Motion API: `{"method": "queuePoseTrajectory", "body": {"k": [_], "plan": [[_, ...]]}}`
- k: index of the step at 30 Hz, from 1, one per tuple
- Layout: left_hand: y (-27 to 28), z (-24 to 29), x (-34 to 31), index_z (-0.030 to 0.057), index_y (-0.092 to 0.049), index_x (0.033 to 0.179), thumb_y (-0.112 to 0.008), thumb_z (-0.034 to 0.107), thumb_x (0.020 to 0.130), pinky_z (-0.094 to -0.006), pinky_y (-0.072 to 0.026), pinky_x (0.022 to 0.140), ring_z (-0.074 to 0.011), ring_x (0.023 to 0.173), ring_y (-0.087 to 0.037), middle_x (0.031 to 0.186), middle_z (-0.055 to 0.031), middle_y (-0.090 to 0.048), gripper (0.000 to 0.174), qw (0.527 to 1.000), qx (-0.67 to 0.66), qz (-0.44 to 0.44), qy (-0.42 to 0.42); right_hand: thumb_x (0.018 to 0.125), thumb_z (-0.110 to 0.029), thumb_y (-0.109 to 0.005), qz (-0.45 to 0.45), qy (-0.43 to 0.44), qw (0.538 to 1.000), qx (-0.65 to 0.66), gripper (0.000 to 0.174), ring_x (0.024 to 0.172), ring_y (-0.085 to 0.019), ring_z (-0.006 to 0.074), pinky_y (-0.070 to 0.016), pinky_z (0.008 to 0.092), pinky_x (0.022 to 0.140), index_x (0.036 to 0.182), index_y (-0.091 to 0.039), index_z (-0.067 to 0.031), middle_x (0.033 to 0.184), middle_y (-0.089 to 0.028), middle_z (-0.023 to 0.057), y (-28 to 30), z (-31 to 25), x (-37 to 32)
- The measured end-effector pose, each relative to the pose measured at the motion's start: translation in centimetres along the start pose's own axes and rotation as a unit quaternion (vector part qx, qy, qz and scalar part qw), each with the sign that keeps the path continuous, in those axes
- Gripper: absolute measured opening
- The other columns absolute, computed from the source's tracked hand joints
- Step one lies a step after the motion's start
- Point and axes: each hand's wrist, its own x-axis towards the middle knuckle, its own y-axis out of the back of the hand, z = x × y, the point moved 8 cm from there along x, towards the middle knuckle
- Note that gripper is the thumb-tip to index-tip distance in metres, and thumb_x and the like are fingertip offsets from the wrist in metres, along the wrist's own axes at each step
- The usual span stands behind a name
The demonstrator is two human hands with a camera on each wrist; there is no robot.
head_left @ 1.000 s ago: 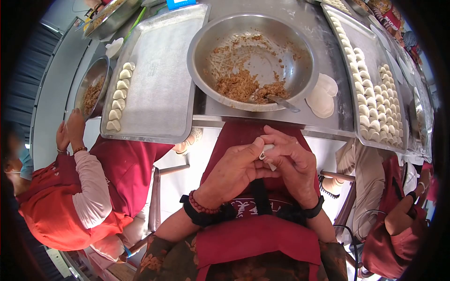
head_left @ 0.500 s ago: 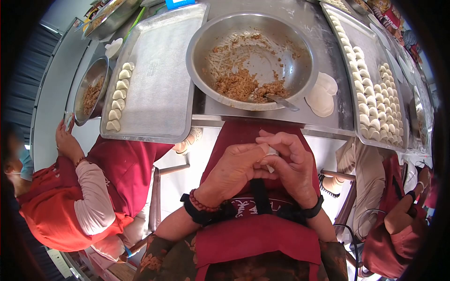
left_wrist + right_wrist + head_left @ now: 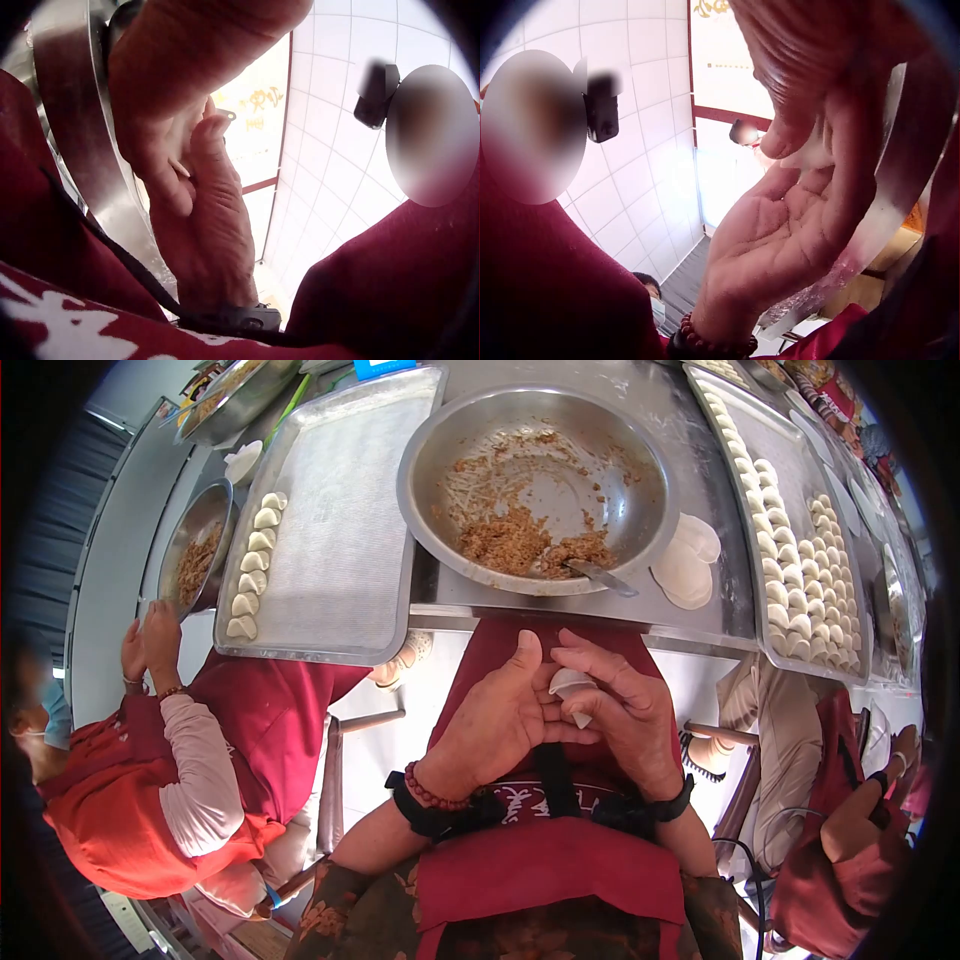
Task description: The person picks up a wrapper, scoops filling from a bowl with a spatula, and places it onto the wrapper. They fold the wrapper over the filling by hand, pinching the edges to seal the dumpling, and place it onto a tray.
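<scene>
A small white dumpling (image 3: pixel 572 686) is between the two hands, over the red apron in front of the table. The right hand (image 3: pixel 634 720) pinches it between thumb and curled fingers. Beneath and beside it, the left hand (image 3: pixel 497 716) lies palm up, thumb raised away from the dough, fingers reaching under the right hand's. In the right wrist view the dumpling (image 3: pixel 810 155) shows pale under the right thumb, above the left palm (image 3: pixel 769 232). The left wrist view shows only a sliver of dough; fingers cover the rest.
A steel bowl (image 3: pixel 408 490) of brown filling with a spoon (image 3: pixel 604 578) stands ahead. Round wrappers (image 3: pixel 684 572) lie at its right. A tray (image 3: pixel 345 510) with a dumpling row is left, a fuller tray (image 3: pixel 752 560) right. People sit on both sides, one (image 3: pixel 200 760) near the left.
The left thumb has lifted off the dough and the left hand has opened, uncovering more of the dumpling. The right hand still pinches it. The neighbour's hands at the left have shifted.
</scene>
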Motion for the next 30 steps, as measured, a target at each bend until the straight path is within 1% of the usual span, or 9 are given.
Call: {"method": "queuePoseTrajectory", "body": {"k": [1,4,7,12,15,19,22,24,30], "plan": [[0.0,0.1,0.0,0.0035,-0.048,0.135,-0.026,0.056,0.105,-0.0452,-0.0556,0.093,-0.0204,0.104,-0.064,0.12,-0.0115,-0.062,0.064,1.0,-0.001,0.006,-0.002,0.082,-0.006,-0.073,-0.004,0.007,1.0,-0.008,0.02,0.126,-0.059,0.0309,-0.048,0.0385,0.101,0.102,-0.073,-0.0077,0.115,-0.072,0.0089,0.0,-0.3,0.1],[-0.1,-0.1,0.0,0.0036,-0.047,0.136,-0.026,0.056,0.105,-0.046,-0.0554,0.094,-0.0204,0.105,-0.063,0.122,-0.0118,-0.061,0.065,1.0,0.012,0.002,0.004,0.081,-0.008,-0.075,-0.022,0.029,0.998,-0.045,0.022,0.128,-0.056,0.032,-0.0474,0.0388,0.102,0.103,-0.073,-0.008,0.115,-0.072,0.0077,-0.3,-1.2,0.3],[0.2,-0.3,0.1,0.0028,-0.044,0.137,-0.02,0.056,0.105,-0.0497,-0.0538,0.095,-0.0273,0.112,-0.063,0.125,-0.0162,-0.059,0.066,0.999,0.038,0.011,0.001,0.081,-0.008,-0.075,-0.045,0.055,0.993,-0.089,0.021,0.129,-0.056,0.0326,-0.0475,0.0389,0.102,0.102,-0.074,-0.0086,0.115,-0.072,0.0079,-0.7,-1.6,0.4],[0.3,-0.6,0.1,0.003,-0.046,0.135,-0.019,0.057,0.104,-0.0491,-0.0539,0.095,-0.0272,0.112,-0.063,0.122,-0.0158,-0.061,0.068,0.998,0.053,0.003,0.02,0.082,-0.005,-0.072,-0.04,0.089,0.991,-0.087,0.018,0.125,-0.059,0.0324,-0.0483,0.0385,0.1,0.098,-0.074,-0.0094,0.113,-0.072,0.0077,-0.6,-1.0,0.3],[0.3,-0.6,0.1,0.0024,-0.047,0.134,-0.019,0.058,0.104,-0.0491,-0.0539,0.095,-0.0275,0.112,-0.063,0.122,-0.0157,-0.061,0.069,0.998,0.051,-0.002,0.024,0.082,-0.003,-0.071,-0.018,0.083,0.993,-0.081,0.018,0.123,-0.06,0.0322,-0.0488,0.038,0.1,0.098,-0.074,-0.0089,0.113,-0.072,0.0073,-0.3,-0.6,0.1],[0.7,-0.7,0.2,0.0014,-0.047,0.134,-0.018,0.057,0.104,-0.0489,-0.0541,0.095,-0.0278,0.111,-0.063,0.121,-0.016,-0.061,0.069,0.999,0.032,-0.006,0.015,0.081,-0.004,-0.072,-0.036,0.076,0.992,-0.098,0.018,0.123,-0.06,0.0321,-0.0487,0.038,0.099,0.098,-0.075,-0.009,0.114,-0.072,0.0076,-0.4,-1.2,0.3],[0.1,-0.3,0.1,0.0026,-0.048,0.134,-0.024,0.058,0.104,-0.0455,-0.0551,0.094,-0.0227,0.108,-0.064,0.12,-0.0115,-0.062,0.067,1.0,0.024,-0.001,0.012,0.081,-0.006,-0.073,-0.03,0.079,0.99,-0.112,0.018,0.123,-0.06,0.0323,-0.0483,0.0389,0.099,0.098,-0.074,-0.0089,0.114,-0.072,0.0075,-0.6,-1.9,0.3],[-0.1,-0.2,0.0,0.0025,-0.047,0.134,-0.024,0.058,0.104,-0.0456,-0.0551,0.095,-0.0228,0.109,-0.064,0.121,-0.0117,-0.061,0.067,1.0,0.023,-0.007,0.005,0.08,-0.007,-0.074,-0.04,0.089,0.984,-0.146,0.018,0.124,-0.06,0.0325,-0.048,0.0397,0.099,0.098,-0.074,-0.0087,0.113,-0.072,0.0073,-0.8,-2.2,0.5],[-0.3,-0.5,0.1,0.0028,-0.047,0.135,-0.025,0.057,0.104,-0.0459,-0.0549,0.095,-0.0225,0.11,-0.063,0.121,-0.0116,-0.061,0.066,0.999,0.029,-0.019,0.016,0.08,-0.008,-0.074,-0.047,0.101,0.984,-0.136,0.016,0.124,-0.059,0.0321,-0.0474,0.0405,0.1,0.096,-0.073,-0.0077,0.113,-0.073,0.0079,-0.7,-1.4,0.3]]}}
